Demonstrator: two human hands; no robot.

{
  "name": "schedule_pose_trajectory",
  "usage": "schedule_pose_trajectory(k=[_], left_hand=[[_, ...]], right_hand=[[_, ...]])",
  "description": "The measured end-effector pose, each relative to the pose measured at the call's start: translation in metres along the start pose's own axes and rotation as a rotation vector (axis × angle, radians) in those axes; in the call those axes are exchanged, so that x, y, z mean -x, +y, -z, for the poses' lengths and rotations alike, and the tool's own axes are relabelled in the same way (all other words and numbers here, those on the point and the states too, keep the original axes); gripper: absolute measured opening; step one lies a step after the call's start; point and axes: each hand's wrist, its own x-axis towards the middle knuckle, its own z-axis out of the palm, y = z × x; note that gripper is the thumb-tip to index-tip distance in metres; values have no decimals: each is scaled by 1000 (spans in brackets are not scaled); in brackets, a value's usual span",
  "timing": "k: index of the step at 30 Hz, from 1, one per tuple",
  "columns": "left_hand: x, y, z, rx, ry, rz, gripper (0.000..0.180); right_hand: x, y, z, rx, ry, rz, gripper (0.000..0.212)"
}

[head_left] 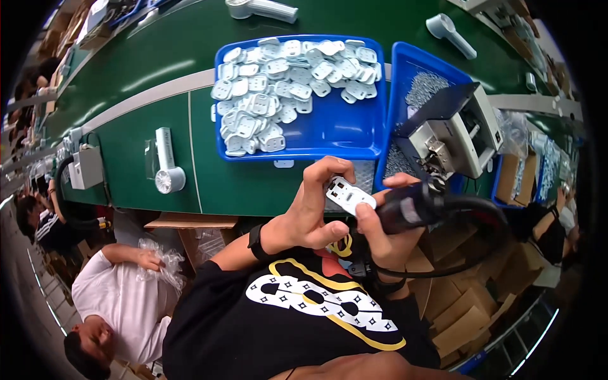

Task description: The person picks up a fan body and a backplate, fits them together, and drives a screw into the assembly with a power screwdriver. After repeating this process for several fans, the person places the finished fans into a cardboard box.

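Observation:
A small white plastic plate [350, 196] with slots is held up between my hands, just past the near edge of the bench. My left hand [304, 209] has its index finger curled over the plate's left end; its thumb stands apart below. My right hand [386, 237] is wrapped around a black electric screwdriver [405, 208], and its thumb presses on the plate's right end. A cable [497, 221] curves away from the tool to the right. Beyond my hands lies a blue tray [335, 130] heaped with similar white plates [253, 104].
To the right, a second blue tray [400, 69] holds many small screws [425, 88] and a metal box-like machine [478, 136]. White round-headed devices with handles [170, 179] lie on the green bench [120, 120]. A co-worker [120, 291] in white handles clear plastic at left; cardboard boxes [468, 310] stand at right.

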Motion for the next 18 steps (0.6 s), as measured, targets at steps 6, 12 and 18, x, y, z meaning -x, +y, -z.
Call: schedule_pose_trajectory(k=[6,12,18], left_hand=[[16,-25,-28,-74,-39,164,39],[12,-38,-24,-86,-109,56,28],[8,-41,-29,-91,-142,-24,27]], right_hand=[[8,26,27,145,-22,-208,41],[-8,19,41,-128,125,94,40],[-84,-14,65,-94,355,586,25]])
